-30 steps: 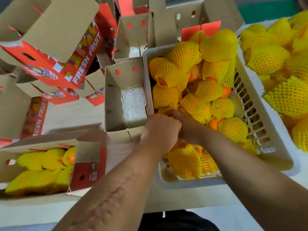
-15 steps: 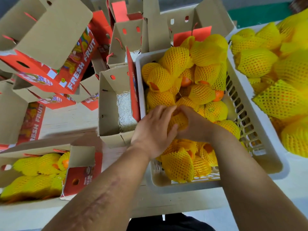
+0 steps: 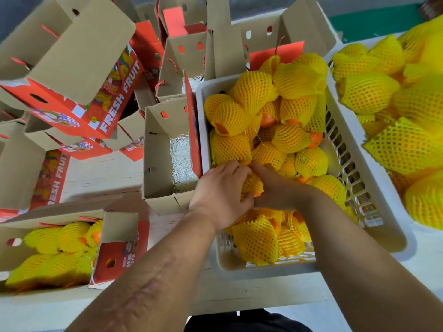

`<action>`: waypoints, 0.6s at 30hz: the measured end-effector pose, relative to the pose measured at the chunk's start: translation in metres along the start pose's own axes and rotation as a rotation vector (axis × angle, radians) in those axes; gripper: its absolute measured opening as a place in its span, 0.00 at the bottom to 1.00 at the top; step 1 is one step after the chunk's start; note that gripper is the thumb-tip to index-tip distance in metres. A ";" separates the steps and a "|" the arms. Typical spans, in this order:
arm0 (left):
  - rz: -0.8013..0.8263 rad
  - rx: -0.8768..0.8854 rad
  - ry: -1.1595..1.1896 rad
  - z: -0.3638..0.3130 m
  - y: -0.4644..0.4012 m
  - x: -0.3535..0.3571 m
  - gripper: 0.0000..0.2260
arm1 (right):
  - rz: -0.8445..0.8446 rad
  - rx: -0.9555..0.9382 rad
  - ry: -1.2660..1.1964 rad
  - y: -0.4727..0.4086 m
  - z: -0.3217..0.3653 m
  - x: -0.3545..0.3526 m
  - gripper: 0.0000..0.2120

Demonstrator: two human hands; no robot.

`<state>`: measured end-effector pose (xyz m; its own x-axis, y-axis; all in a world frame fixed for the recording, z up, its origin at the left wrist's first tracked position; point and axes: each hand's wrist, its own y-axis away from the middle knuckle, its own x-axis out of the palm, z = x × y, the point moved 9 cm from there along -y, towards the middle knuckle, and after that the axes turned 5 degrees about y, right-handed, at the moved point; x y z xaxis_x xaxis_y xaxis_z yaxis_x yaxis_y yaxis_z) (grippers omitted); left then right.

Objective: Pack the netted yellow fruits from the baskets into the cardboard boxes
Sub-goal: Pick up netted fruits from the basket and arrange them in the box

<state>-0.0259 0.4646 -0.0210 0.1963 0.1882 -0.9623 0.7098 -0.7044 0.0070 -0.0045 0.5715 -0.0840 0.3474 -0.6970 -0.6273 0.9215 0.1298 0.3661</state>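
Your forearms cover the near middle of the basket [image 3: 374,212], so the fruits beneath them cannot be made out, and a second heap of netted fruits [image 3: 393,121] at the right is cut off by the frame edge. Both your hands meet over the basket's left half: your left hand [image 3: 219,195] and right hand [image 3: 275,190] curl their fingers round one netted fruit [image 3: 251,186] from either side, holding it just above the pile. The open box [image 3: 167,161] lined with white shreds stands just beside the basket, while the filled box [image 3: 119,233] lies on the worktop [image 3: 103,173] at lower left.
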 end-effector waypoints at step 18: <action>0.043 0.024 -0.008 -0.002 -0.001 -0.002 0.32 | -0.242 0.108 -0.500 0.059 -0.028 -0.034 0.29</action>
<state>-0.0257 0.4660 -0.0182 0.2206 0.1516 -0.9635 0.6846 -0.7276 0.0423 0.0432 0.6226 -0.0608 -0.0202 -0.9506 -0.3096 0.9324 -0.1297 0.3372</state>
